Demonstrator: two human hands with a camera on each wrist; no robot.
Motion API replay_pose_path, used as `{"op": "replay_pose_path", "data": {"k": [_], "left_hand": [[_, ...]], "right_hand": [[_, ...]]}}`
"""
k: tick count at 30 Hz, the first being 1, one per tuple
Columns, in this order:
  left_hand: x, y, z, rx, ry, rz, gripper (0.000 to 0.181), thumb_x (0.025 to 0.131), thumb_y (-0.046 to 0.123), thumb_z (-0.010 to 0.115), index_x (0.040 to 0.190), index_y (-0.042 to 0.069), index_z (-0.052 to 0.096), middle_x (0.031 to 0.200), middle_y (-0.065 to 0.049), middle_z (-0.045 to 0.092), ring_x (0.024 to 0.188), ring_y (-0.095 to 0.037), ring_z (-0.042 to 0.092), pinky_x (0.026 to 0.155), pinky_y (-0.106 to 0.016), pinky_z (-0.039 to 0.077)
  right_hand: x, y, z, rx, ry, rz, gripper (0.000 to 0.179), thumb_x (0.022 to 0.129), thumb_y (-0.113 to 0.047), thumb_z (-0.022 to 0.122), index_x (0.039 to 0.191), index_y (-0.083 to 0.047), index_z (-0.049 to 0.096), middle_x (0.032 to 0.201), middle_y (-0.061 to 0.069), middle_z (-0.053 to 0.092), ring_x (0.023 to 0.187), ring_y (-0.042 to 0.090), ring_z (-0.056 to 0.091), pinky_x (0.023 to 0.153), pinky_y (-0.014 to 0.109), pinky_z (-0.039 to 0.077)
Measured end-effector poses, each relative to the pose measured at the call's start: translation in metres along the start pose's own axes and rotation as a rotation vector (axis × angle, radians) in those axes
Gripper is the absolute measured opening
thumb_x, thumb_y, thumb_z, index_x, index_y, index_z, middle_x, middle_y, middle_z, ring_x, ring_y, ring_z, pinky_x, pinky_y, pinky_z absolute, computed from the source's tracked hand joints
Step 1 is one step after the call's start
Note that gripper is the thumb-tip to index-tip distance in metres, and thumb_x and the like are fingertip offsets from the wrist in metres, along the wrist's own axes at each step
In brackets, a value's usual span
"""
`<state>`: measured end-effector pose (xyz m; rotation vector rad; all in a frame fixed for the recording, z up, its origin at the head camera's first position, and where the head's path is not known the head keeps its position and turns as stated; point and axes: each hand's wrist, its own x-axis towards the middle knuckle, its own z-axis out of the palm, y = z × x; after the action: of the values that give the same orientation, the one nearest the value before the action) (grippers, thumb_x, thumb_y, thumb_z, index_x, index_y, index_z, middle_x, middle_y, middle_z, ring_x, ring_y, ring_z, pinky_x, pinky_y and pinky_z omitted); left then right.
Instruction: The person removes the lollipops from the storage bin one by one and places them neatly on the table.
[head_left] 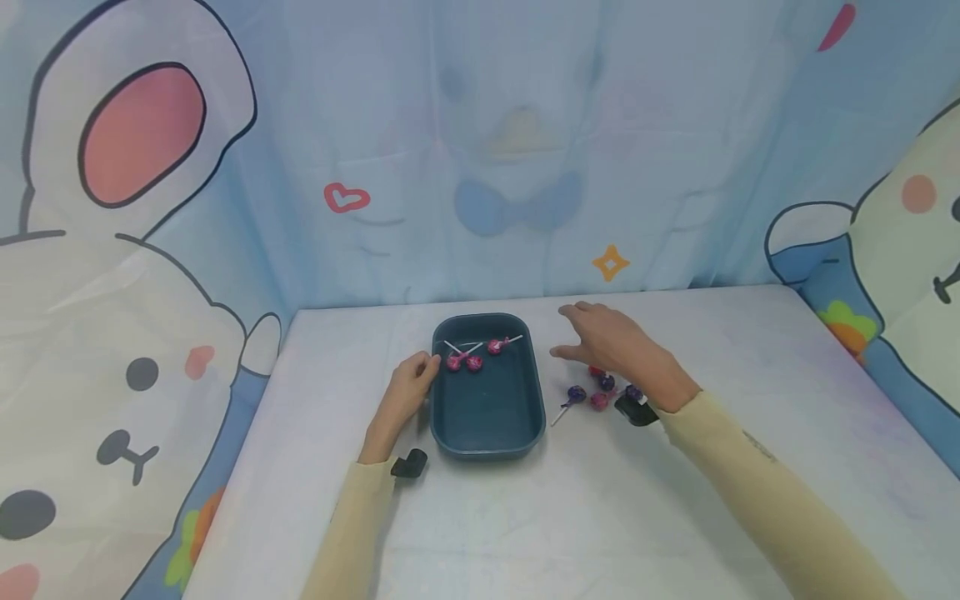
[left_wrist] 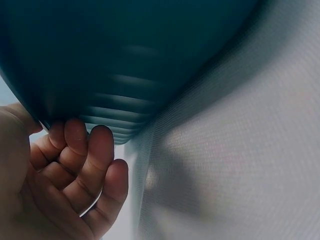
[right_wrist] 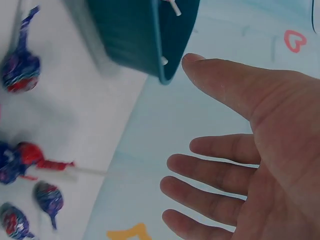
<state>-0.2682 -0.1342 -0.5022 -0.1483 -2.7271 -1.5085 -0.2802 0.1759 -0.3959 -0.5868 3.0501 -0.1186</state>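
Observation:
A dark teal rectangular tray (head_left: 491, 417) stands on the table with three pink-wrapped lollipops (head_left: 474, 363) in its upper half. My left hand (head_left: 411, 385) holds the tray's left rim; in the left wrist view its curled fingers (left_wrist: 102, 150) lie against the outer wall and the thumb is mostly hidden behind the edge. To the right of the tray, my right hand (head_left: 606, 335) hovers with thumb and fingers spread and nothing in it. Beneath and in front of it lie several lollipops, among them a purple one (head_left: 576, 394) and a pink one (head_left: 599, 402).
A white cloth covers the table (head_left: 480, 525). Behind it hangs a pale blue curtain (head_left: 517, 267) printed with cartoon animals, also seen at both sides. In the right wrist view, blue-and-red wrapped lollipops (right_wrist: 49, 199) lie left of the hand, near the table's far edge.

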Motion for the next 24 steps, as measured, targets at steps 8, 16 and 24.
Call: {"op": "replay_pose_path", "data": {"k": [8,16,24], "left_hand": [[0.000,0.000,0.000,-0.004,-0.007,-0.001,0.035,0.094,0.044,0.044,0.078,0.014,0.048,0.067,-0.002,0.047,0.062,-0.016,0.046,0.054,-0.028,0.037],[0.002,0.000,0.000,-0.030,-0.011,-0.015,0.029,0.095,0.036,0.046,0.078,0.013,0.048,0.067,-0.002,0.046,0.062,-0.016,0.046,0.054,-0.028,0.037],[0.002,-0.001,0.000,-0.030,-0.002,-0.005,0.029,0.095,0.036,0.046,0.077,0.013,0.048,0.066,-0.002,0.046,0.061,-0.016,0.045,0.053,-0.029,0.037]], "right_hand": [[0.012,-0.020,-0.007,-0.028,-0.017,-0.042,0.075,0.079,-0.048,0.065,0.134,-0.003,0.041,0.132,0.020,0.049,0.119,0.036,0.048,0.096,0.048,0.039],[0.023,-0.041,-0.007,-0.036,-0.028,-0.072,0.073,0.079,-0.048,0.066,0.133,-0.005,0.042,0.131,0.016,0.050,0.119,0.033,0.049,0.096,0.047,0.040],[0.036,-0.060,-0.003,-0.051,-0.050,-0.104,0.067,0.081,-0.046,0.064,0.132,-0.007,0.045,0.125,0.013,0.054,0.112,0.029,0.054,0.093,0.043,0.043]]}}
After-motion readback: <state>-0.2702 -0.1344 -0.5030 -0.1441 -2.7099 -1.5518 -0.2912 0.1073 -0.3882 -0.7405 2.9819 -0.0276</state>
